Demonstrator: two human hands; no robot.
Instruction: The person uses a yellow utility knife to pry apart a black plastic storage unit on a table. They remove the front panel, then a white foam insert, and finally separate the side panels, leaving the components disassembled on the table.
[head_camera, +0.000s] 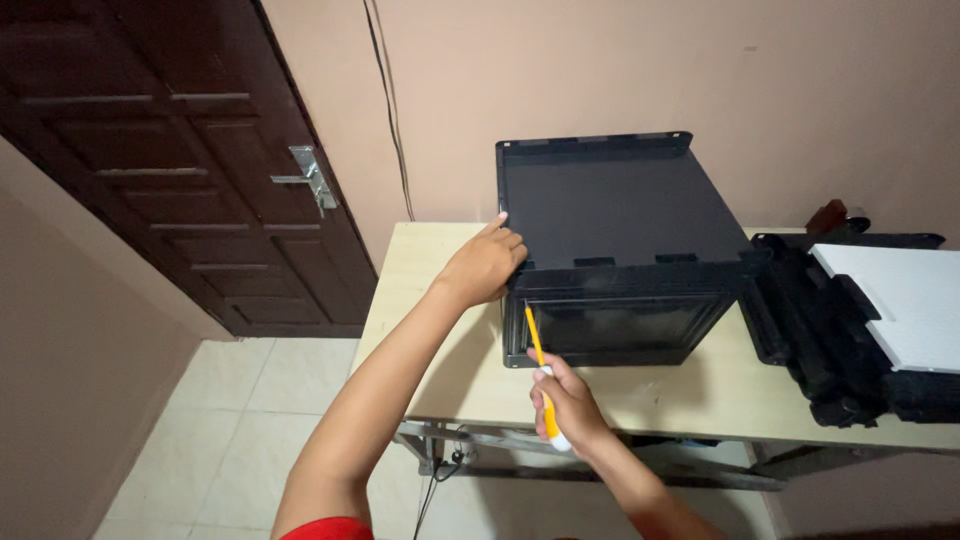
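A person looks down at a pale wooden desk (420, 300) pushed against a pinkish wall, with a dark panelled door (180, 170) to the left. Near the desk's front edge, towards its left side, sits a black boxy appliance casing (620, 250), its flat top tilted up toward the wall and its dark, framed front opening facing the viewer. The left hand (485, 265) rests on the casing's upper left front corner, fingers curled loosely over the edge with the forefinger stretched along it, bracing the box rather than gripping it. The right hand (568, 400) is closed around the yellow-and-white handle of a screwdriver (541, 385), whose thin shaft rises to the lower left part of the front frame, the tip at or just beside the frame's left upright (the exact contact point is too small to make out). At the desk's right end lies a separate black part with a white flat panel (890, 315) on top. Judging from this, the work seems to be under way: one piece appears already set apart, while the casing's front frame remains attached and is being worked on.
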